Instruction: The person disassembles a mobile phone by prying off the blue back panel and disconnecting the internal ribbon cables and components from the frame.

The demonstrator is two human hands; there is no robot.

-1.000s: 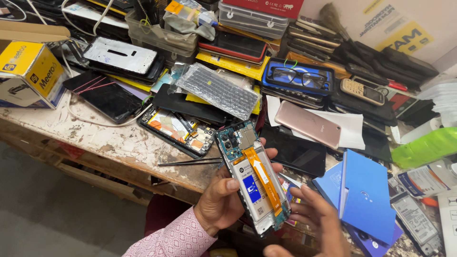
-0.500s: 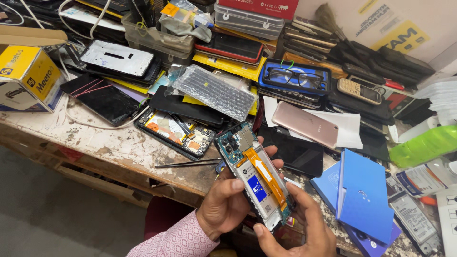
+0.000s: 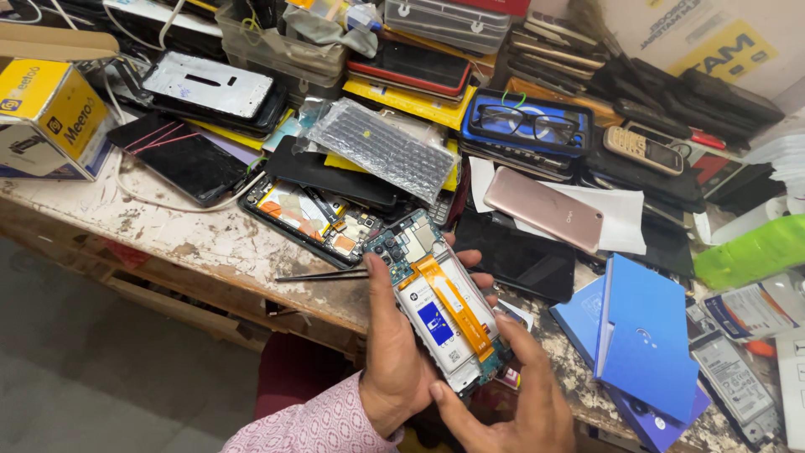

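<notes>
Two bare hands grip an opened smartphone with white battery and orange ribbon cable (image 3: 440, 315) above the scuffed wooden bench (image 3: 193, 239): left hand (image 3: 394, 352) cradles it with fingers curled shut around its edges, right hand (image 3: 507, 403) pinches its lower end, beside a blue cardboard box (image 3: 641, 335).

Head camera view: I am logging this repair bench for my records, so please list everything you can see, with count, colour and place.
opened phone: one, white battery and orange ribbon cable exposed, held in both hands
second opened phone: one, black frame, bench centre
pink phone: one, on white paper
glasses: one pair, black, on a blue case
keypad phone: one, beige, back right
blue box: one, right
yellow box: one, far left
green bottle: one, right edge
left hand: grips the phone's left side
right hand: fingers on its lower end
</notes>
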